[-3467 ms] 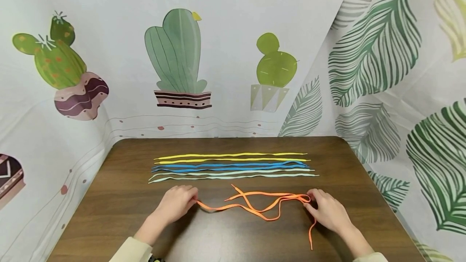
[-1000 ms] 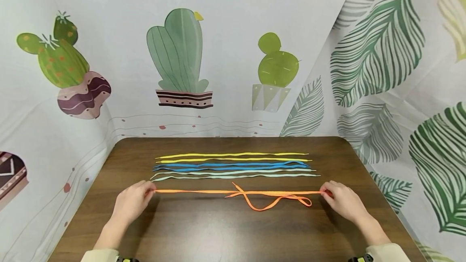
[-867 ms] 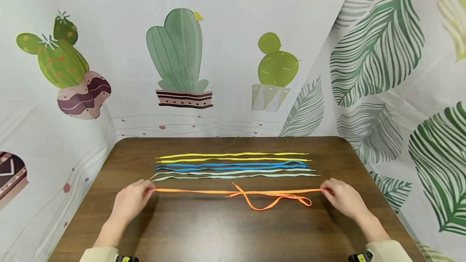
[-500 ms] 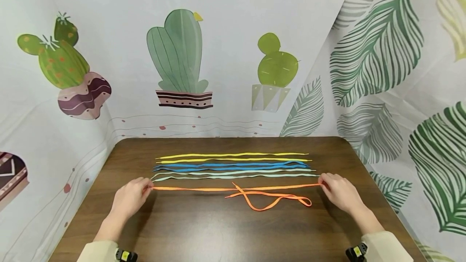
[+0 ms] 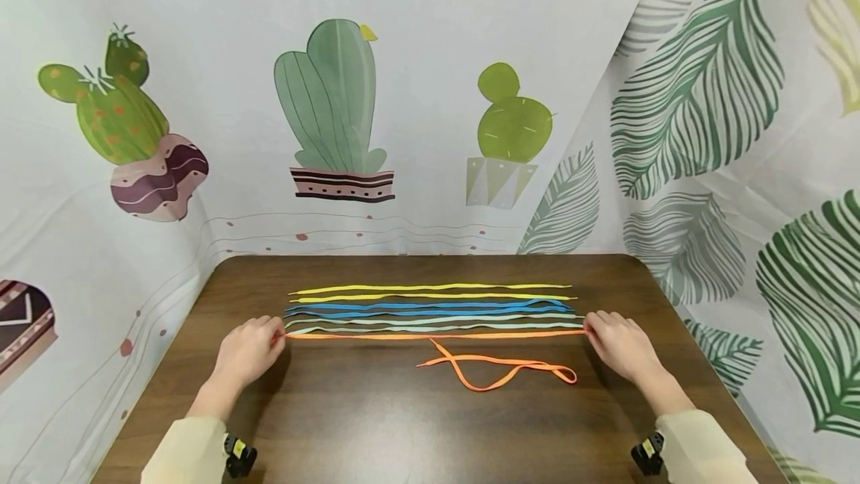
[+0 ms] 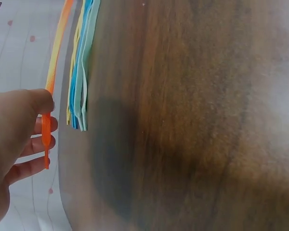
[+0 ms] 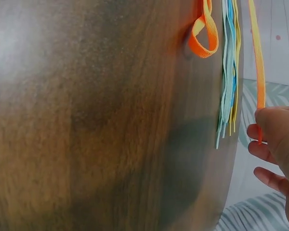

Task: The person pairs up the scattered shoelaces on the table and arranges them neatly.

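My left hand [image 5: 248, 349] pinches one end of a flat orange shoelace [image 5: 376, 336], its tip hanging below the fingers in the left wrist view. The other end is pinched by my right hand [image 5: 621, 346]. Between the hands the lace runs nearly straight, raised off the table, and in the head view it lines up just in front of two mint shoelaces [image 5: 470, 326]. A second orange shoelace [image 5: 497, 358] lies loosely doubled on the table, with a loop at its right end.
Behind the mint pair lie blue shoelaces [image 5: 336, 308] and two yellow shoelaces [image 5: 376, 288], all stretched left to right on the brown wooden table [image 5: 349, 424]. A printed cloth [image 5: 430, 133] hangs behind the table's far edge.
The held orange lace was slack among the other orange lace, then got pulled straight. Both hands moved apart, then carried it away from me toward the mint laces. The second orange lace stayed behind.
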The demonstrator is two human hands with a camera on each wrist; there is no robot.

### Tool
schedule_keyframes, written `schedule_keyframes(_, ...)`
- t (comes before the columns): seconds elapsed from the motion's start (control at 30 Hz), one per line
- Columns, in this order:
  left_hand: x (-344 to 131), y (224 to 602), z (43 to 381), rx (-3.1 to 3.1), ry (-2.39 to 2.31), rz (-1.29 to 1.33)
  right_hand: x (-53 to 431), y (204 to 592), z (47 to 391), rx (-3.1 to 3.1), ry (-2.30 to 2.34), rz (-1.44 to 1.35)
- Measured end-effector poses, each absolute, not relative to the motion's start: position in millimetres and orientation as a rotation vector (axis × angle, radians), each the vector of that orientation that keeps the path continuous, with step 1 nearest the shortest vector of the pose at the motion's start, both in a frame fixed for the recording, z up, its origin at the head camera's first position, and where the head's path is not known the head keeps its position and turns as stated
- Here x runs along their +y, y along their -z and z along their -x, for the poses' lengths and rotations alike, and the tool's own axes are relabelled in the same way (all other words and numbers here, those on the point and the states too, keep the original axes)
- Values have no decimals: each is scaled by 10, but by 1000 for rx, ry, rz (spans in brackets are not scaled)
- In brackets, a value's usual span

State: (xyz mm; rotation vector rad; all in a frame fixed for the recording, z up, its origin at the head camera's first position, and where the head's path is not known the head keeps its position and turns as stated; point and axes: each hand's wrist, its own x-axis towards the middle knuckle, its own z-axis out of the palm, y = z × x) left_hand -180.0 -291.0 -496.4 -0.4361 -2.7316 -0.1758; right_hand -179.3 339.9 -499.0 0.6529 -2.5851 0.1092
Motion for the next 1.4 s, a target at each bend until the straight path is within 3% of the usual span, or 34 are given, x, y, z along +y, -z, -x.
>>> schedule_keyframes(0.5, -2893, 5096, 1949, -2787, 146, 449, 3445, 5116, 1914, -2615, -98, -617)
schedule_keyframes(1.4, -2888, 5183, 1916, -2876, 135, 342, 3468, 5216, 1962, -2829, -68, -463)
